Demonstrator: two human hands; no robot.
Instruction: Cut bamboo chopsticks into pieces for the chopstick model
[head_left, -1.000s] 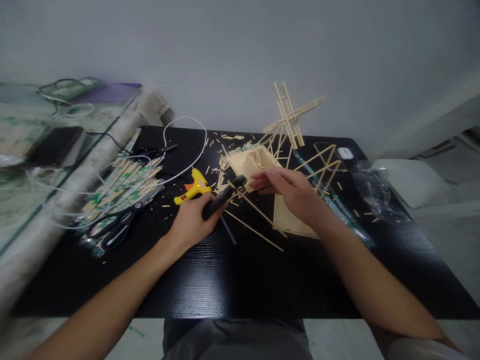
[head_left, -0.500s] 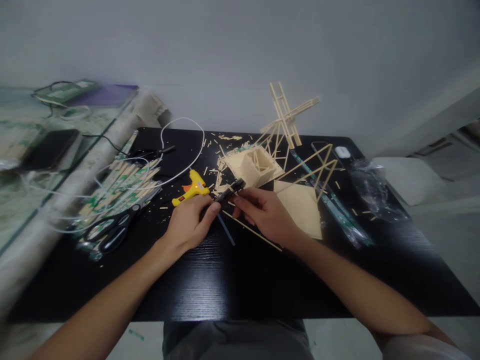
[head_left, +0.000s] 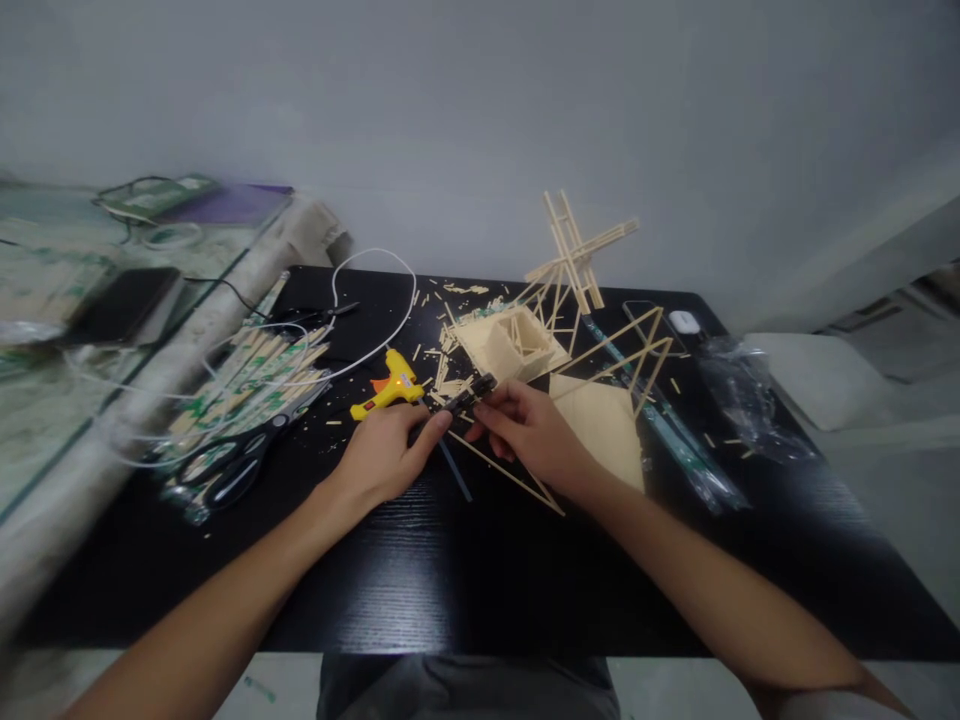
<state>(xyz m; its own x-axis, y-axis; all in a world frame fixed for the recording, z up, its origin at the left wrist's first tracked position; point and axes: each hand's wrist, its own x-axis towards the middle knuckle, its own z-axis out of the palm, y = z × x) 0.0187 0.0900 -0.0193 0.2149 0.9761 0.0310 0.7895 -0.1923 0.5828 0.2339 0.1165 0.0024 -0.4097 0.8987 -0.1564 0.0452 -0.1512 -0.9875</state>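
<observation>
My left hand (head_left: pixel 386 445) is closed around a small black tool (head_left: pixel 474 392), its kind too blurred to make out, with the thumb on top. My right hand (head_left: pixel 525 430) has its fingers pinched at the tool's right end, around a thin wooden stick whose grip is partly hidden. Below the hands, thin wooden strips (head_left: pixel 514 470) slant toward the table's front. A narrow bluish-grey strip (head_left: pixel 457 470) lies beside them. Just beyond my left hand is a yellow glue gun (head_left: pixel 390 387). Past my right hand stands a wooden model base (head_left: pixel 502 345) with a hollow box on it.
Scissors (head_left: pixel 232 465) rest on bundled wooden sticks (head_left: pixel 247 385) at left, near a looping white cable (head_left: pixel 415 290). A crossed stick frame (head_left: pixel 574 250) rises behind. A thin wooden sheet (head_left: pixel 600 425), green-printed plastic wrapping (head_left: pixel 686 450) and clear plastic (head_left: pixel 750 400) lie at right.
The view has tilted slightly, so the table sits a little lower in the picture. My hands stay together at the black tool, with only a small shift of the right fingers.
</observation>
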